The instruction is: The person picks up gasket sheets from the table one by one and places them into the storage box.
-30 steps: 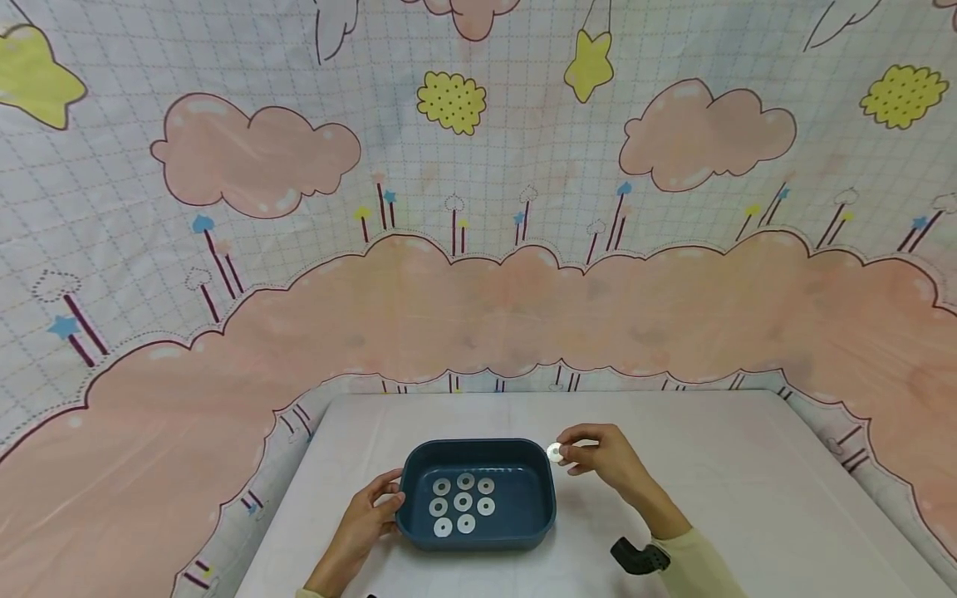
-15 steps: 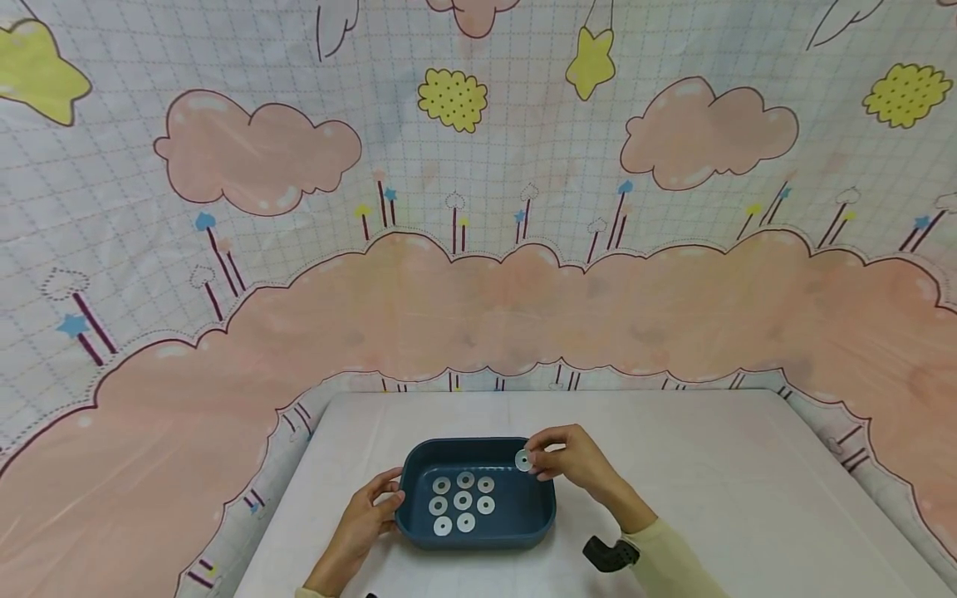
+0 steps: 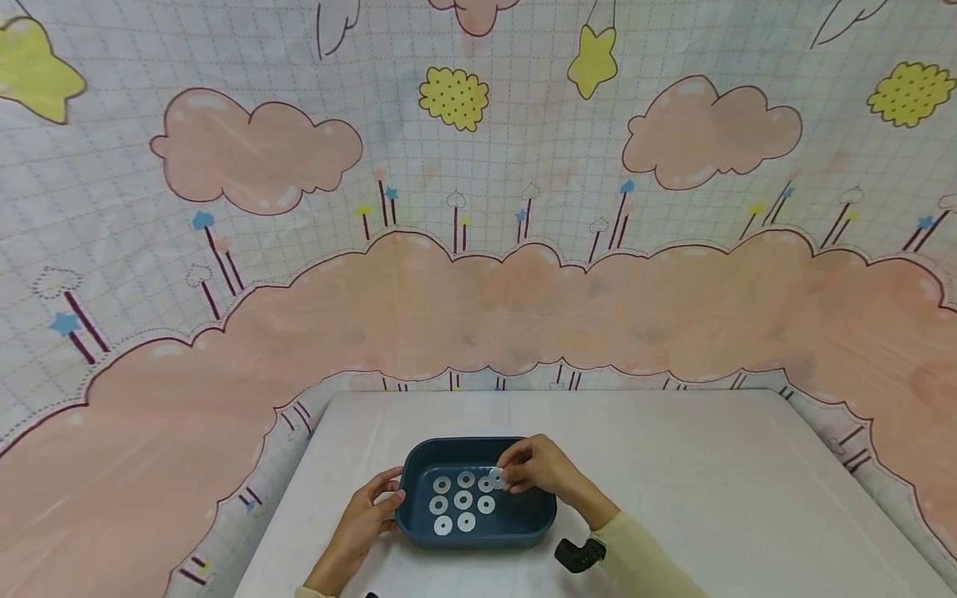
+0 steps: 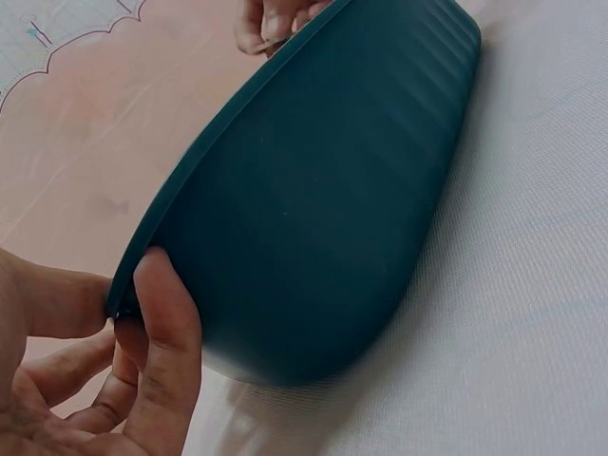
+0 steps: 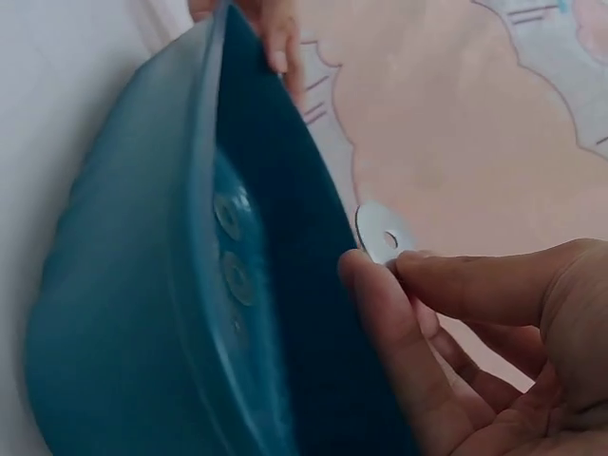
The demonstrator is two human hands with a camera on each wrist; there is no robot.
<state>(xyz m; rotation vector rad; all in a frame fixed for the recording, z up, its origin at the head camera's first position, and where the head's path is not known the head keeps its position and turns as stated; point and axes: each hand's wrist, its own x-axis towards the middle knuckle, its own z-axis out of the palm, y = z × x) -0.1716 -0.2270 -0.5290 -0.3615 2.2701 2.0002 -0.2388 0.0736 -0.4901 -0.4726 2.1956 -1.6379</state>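
Observation:
A dark blue rectangular tray (image 3: 523,531) with rounded corners stands on the table. Several flat round metal washers (image 3: 463,500), each with a hole in the middle, lie spread on its floor. My left hand (image 3: 366,511) grips the tray's left rim; in the left wrist view its thumb and fingers (image 4: 169,313) pinch that edge. Over the tray's right half, my right hand (image 3: 542,467) pinches one more washer (image 5: 380,231) between thumb and fingertips. In the head view this washer overlaps the top right one of those lying in the tray.
White cloth covers the table (image 3: 673,465) around the tray. Behind it hangs a patterned curtain (image 3: 523,316) with clouds and stars. A black strap-like device (image 3: 579,555) sits at my right wrist, beside the pale yellow sleeve (image 3: 635,556).
My right hand has carried the washer leftward from outside the tray's right rim to over its inside. The left hand and the tray have stayed in place.

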